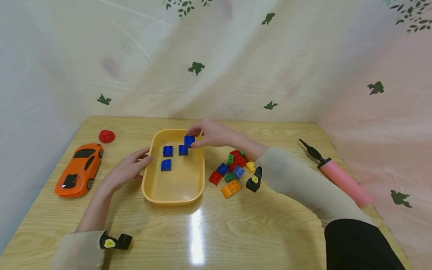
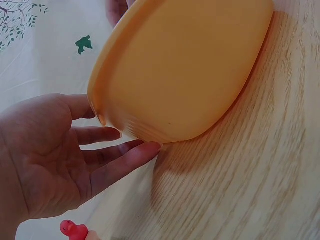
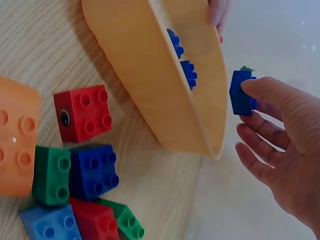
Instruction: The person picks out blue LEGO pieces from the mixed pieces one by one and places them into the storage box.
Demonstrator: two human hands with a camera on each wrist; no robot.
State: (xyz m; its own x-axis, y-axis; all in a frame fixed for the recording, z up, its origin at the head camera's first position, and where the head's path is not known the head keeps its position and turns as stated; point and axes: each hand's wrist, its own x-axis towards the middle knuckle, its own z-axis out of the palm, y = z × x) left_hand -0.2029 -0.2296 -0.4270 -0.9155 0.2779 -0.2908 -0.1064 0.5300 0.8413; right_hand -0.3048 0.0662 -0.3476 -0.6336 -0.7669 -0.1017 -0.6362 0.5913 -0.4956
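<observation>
My right hand (image 1: 212, 133) pinches a blue toy brick (image 3: 242, 92) between thumb and fingers, above the far right part of a yellow tray (image 1: 175, 187). Inside that tray sit three other blue bricks: one at the back left (image 1: 167, 151), one just below the held brick (image 1: 183, 150), and one nearer the middle (image 1: 166, 165). On the tray's left side my left hand (image 1: 129, 168) holds the rim; in the left wrist view several fingers (image 2: 127, 162) lie along the outer wall, and one fingertip is hidden at the rim.
Right of the tray lies a pile of coloured bricks, including a red one (image 3: 85, 112) and an orange one (image 1: 231, 189). An orange toy car (image 1: 79, 170) and a small red duck (image 2: 73, 230) are at the left. A pink pump (image 1: 347, 183) lies far right.
</observation>
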